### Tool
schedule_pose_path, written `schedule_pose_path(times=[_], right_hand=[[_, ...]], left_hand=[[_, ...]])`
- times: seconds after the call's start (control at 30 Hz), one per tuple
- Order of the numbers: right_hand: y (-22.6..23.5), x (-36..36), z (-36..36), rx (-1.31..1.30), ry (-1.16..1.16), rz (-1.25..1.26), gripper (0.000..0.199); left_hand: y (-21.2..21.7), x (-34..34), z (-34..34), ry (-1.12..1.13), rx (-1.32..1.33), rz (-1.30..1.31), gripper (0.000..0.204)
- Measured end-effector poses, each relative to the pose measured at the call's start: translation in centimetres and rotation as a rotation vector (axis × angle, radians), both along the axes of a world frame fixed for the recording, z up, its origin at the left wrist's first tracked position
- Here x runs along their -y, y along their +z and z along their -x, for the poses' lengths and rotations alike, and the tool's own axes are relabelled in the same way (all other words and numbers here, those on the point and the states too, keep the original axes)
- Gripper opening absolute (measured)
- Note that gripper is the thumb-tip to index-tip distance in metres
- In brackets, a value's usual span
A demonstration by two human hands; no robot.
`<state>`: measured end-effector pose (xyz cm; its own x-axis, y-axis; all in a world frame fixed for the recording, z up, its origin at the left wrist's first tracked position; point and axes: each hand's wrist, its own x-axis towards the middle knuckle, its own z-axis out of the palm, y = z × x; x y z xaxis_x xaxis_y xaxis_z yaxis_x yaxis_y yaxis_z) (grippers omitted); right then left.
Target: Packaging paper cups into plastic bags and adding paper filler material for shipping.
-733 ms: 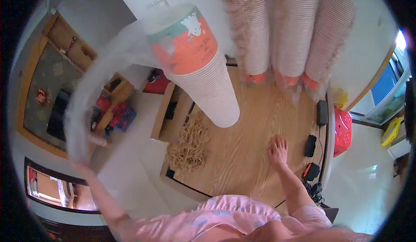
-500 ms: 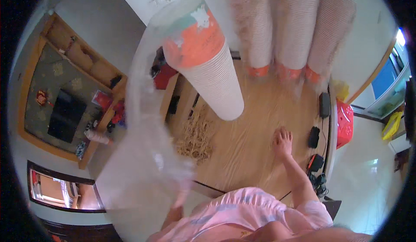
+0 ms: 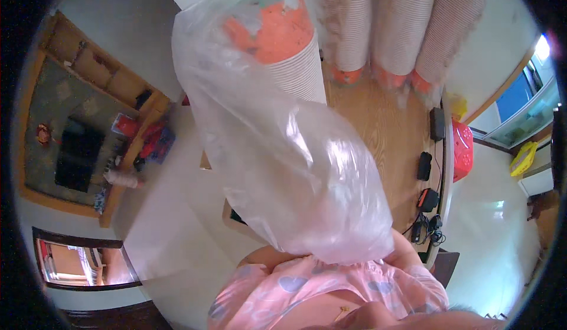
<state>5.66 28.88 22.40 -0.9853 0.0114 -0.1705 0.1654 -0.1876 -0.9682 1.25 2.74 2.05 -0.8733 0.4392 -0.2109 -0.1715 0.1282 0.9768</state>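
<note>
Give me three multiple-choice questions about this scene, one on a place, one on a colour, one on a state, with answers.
1. Where is the clear plastic bag?
A. over the near cup stack
B. on the floor
C. on the red basket

2. What colour is the cup stack's top?
A. blue
B. orange
C. black

3. Are the hands visible?
A. both plainly
B. one only
C. neither, the bag hides them

Answers: 1 A, the bag drapes the stack; 2 B, orange shows through the plastic; 3 C, only pink sleeves show below the bag.

Bag: we see a clear plastic bag (image 3: 295, 170) draped over the cup stack (image 3: 277, 46).
Hands: hidden from us.
</note>
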Motion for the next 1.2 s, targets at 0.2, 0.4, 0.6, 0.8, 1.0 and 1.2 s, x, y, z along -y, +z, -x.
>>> schedule_pose_path(times=[0.2, 0.4, 0.6, 0.8, 1.0, 1.2], right_hand=[[-8.1, 0.5, -2.3, 0.327, 0.252, 0.569, 0.062], [-7.2, 3.9, -5.2, -0.119, 0.365, 0.085, 0.05], [-11.0, 5.3, -8.7, 0.309, 0.399, -0.923, 0.029], [-16.8, 7.7, -11.8, 0.264, 0.387, -0.868, 0.033], [-11.6, -0.6, -10.9, 0.283, -0.874, 0.247, 0.04], [-6.4, 2.0, -9.1, -0.097, -0.463, -0.056, 0.083]], left_hand=[[2.4, -0.8, -0.2, -0.269, 0.143, -0.034, 0.062], [5.3, 2.3, 3.1, -0.506, 0.273, -0.066, 0.066], [13.2, -1.1, 7.4, -0.364, 0.622, -0.318, 0.079], [20.5, -9.2, 3.7, -0.558, 0.267, -0.604, 0.081], [18.3, -9.7, 2.7, -0.903, -0.478, 0.733, 0.028], [11.5, -6.4, -1.7, -1.099, -0.12, 0.377, 0.033]])
